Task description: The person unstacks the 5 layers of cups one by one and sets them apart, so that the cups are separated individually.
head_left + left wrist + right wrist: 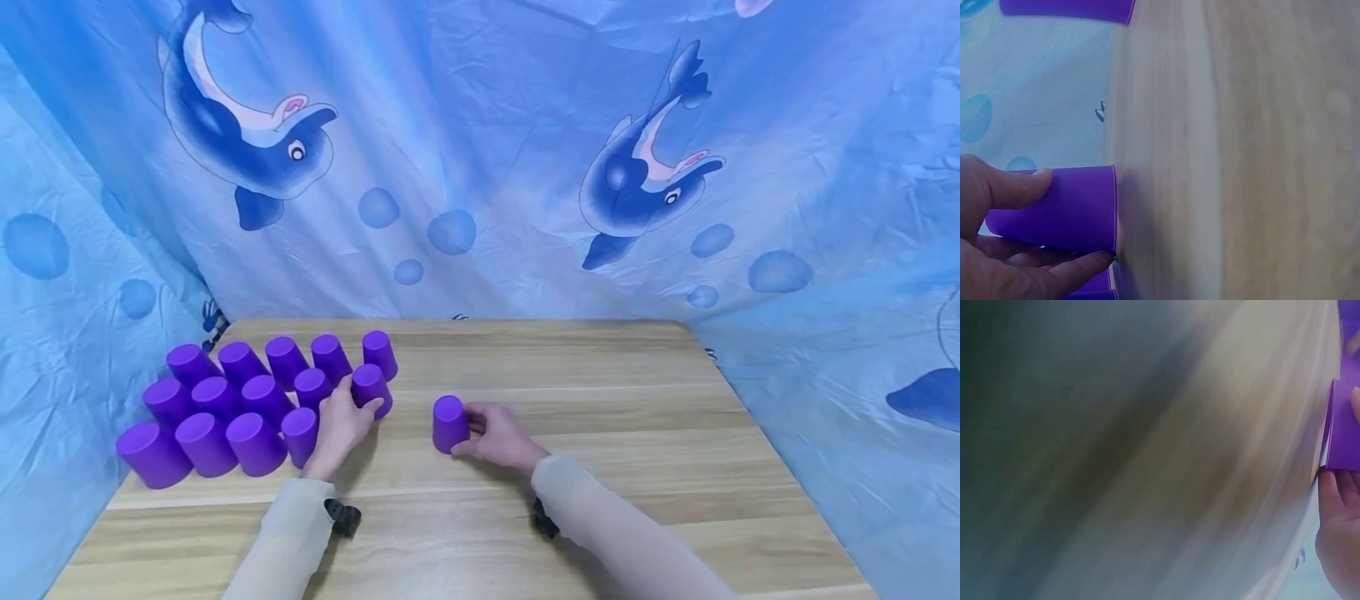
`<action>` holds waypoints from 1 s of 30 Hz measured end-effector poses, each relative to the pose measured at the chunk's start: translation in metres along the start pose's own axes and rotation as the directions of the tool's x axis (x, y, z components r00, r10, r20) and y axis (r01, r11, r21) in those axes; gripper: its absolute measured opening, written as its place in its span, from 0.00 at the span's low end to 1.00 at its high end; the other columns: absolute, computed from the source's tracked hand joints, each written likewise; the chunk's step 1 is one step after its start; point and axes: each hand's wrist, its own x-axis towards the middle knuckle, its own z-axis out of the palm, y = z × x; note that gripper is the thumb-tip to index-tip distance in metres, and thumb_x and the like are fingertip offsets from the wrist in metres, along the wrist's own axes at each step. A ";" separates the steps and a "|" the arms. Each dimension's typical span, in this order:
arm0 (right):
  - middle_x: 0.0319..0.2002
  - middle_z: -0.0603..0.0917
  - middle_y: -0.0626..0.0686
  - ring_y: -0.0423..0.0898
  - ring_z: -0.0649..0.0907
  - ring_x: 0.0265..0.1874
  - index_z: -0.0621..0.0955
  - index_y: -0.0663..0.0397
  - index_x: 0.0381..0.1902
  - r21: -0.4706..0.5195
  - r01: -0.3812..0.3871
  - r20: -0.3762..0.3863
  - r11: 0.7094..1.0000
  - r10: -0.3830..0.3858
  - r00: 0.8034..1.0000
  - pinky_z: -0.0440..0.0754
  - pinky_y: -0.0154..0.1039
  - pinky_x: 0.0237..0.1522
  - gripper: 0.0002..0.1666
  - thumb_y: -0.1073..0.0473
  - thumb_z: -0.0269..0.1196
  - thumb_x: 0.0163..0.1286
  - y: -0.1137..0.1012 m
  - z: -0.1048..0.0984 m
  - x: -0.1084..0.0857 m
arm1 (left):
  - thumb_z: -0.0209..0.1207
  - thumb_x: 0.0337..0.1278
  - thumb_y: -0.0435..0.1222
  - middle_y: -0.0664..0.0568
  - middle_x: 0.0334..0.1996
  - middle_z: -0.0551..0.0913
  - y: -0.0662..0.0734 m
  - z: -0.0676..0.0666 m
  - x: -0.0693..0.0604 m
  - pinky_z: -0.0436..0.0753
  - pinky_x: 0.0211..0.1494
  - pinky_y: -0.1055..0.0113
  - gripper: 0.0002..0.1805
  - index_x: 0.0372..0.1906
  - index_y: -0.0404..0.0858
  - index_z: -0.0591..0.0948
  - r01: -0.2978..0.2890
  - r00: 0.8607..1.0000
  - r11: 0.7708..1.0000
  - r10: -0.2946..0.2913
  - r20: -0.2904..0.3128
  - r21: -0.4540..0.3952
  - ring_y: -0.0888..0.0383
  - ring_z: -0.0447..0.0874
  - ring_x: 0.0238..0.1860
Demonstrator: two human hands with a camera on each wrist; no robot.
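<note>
My left hand [345,425] grips an upside-down purple cup [370,385] at the right end of the middle row; the left wrist view shows thumb and fingers on opposite sides of that cup [1079,206], its rim at the tabletop. Apart from the rows, near the middle of the table, my right hand [501,437] holds another inverted purple cup [448,425] from its right side. Only part of this right-hand cup [1344,434] enters the right wrist view, at its right edge. Whether its rim touches the wood is hard to tell.
Several more inverted purple cups [255,446] stand in three rows on the left of the wooden table [600,375]. One cup [380,354] stands just behind my left hand's cup. A blue dolphin-print curtain [510,167] hangs behind the table and along both sides.
</note>
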 end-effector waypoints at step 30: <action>0.53 0.81 0.51 0.39 0.81 0.48 0.77 0.61 0.57 0.062 0.063 0.047 0.996 -0.066 0.997 0.77 0.29 0.49 0.40 0.67 0.78 0.44 -0.032 0.077 0.028 | 0.65 0.56 0.37 0.28 0.53 0.75 -0.001 -0.003 0.001 0.72 0.58 0.44 0.32 0.62 0.28 0.68 0.031 0.999 1.000 -0.031 0.016 0.002 0.33 0.72 0.55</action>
